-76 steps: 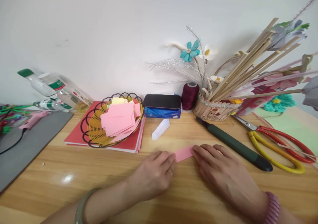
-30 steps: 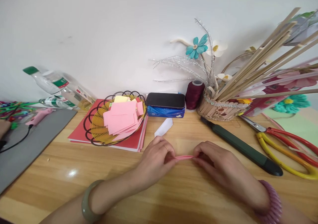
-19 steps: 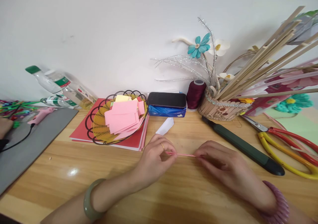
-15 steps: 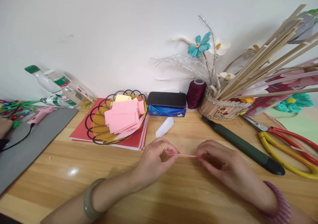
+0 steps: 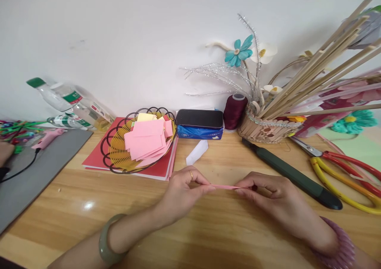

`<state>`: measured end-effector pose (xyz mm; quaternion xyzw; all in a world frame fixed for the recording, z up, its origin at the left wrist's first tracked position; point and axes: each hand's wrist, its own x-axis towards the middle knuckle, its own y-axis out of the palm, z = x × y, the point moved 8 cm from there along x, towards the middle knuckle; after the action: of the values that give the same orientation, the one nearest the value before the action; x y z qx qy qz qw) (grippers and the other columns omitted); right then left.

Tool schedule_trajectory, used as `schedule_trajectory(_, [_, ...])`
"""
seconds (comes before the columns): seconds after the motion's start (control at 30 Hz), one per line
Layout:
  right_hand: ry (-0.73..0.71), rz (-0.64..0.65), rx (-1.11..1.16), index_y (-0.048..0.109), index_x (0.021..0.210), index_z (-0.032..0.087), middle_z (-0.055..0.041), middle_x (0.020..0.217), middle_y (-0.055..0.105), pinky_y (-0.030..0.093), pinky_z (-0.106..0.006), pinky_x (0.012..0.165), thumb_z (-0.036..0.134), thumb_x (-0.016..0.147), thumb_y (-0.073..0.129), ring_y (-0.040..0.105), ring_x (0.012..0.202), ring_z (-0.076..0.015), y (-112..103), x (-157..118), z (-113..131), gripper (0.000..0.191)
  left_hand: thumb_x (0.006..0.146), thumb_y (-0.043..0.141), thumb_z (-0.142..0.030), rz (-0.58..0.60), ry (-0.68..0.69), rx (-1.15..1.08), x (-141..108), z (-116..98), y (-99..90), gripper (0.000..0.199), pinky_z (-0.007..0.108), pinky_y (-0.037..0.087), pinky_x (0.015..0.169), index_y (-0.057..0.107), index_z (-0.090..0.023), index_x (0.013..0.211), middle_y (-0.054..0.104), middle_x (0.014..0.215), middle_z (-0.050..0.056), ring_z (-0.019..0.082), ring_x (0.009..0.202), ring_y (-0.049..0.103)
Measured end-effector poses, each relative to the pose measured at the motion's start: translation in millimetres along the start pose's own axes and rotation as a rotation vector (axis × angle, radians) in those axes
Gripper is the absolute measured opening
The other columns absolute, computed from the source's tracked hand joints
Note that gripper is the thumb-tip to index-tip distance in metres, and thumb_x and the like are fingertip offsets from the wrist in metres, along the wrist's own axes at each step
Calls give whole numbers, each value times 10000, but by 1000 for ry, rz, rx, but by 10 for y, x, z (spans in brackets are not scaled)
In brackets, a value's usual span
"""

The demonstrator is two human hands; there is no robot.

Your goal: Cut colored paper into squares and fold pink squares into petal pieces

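Observation:
A thin pink paper (image 5: pixel 224 187), seen nearly edge-on, stretches between my two hands above the wooden table (image 5: pixel 166 241). My left hand (image 5: pixel 184 191) pinches its left end between thumb and fingers. At the other end, my right hand (image 5: pixel 268 193) pinches the paper the same way. Behind my left hand, a woven basket (image 5: pixel 119 151) holds pink and yellow paper pieces (image 5: pixel 145 140) and rests on red sheets (image 5: pixel 97 155). A small white paper piece (image 5: pixel 197 152) lies just beyond my hands.
Behind are a phone (image 5: pixel 200 119) on a blue packet (image 5: pixel 199 132), a maroon thread spool (image 5: pixel 235 112) and a stick-filled holder (image 5: pixel 264 130). At right lie a dark green tool (image 5: pixel 291 171) and scissors (image 5: pixel 342 181). Bottles (image 5: pixel 86 110) and another person's hand (image 5: pixel 6 153) are left.
My right hand's fingertips have moved slightly left along the pink paper, and its thumb now presses against the fingers. The left hand's grip has closed up a little.

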<state>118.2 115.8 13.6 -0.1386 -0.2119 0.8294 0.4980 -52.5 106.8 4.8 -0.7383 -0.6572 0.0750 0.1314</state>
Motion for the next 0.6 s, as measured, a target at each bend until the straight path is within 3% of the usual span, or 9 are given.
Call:
schedule_trajectory(0.2, [-9, -15, 11, 664, 759, 233, -4, 708, 650, 430, -230, 566, 401, 821, 529, 580, 635, -127, -39, 7, 52, 224, 735, 673, -257, 64, 30, -48, -17, -36, 19, 180, 218, 402, 599, 589, -144, 624, 575, 632, 4, 119, 618, 522])
schedule_trajectory(0.33, [-47, -22, -10, 650, 762, 229, -6, 710, 630, 426, -236, 559, 371, 838, 512, 570, 636, -125, -23, -11, 119, 212, 783, 610, -241, 148, 80, 45, -25, -149, 85, 156, 226, 413, 626, 569, -149, 664, 587, 666, 11, 126, 650, 536])
schedule_trajectory(0.47, [-138, -53, -43, 634, 777, 225, -15, 703, 619, 435, -253, 572, 315, 849, 497, 567, 639, -132, 57, -20, 229, 179, 759, 640, -200, 138, 191, 141, -32, -305, 165, 59, 230, 438, 665, 625, -150, 788, 646, 752, 33, 140, 699, 579])
schedule_trajectory(0.6, [-195, -43, -61, 621, 755, 219, -13, 690, 620, 444, -245, 573, 262, 850, 490, 574, 640, -127, 142, -24, 317, 167, 807, 617, -228, 130, 282, 104, -60, -361, 218, 131, 207, 434, 583, 663, -151, 711, 653, 658, 37, 122, 605, 567])
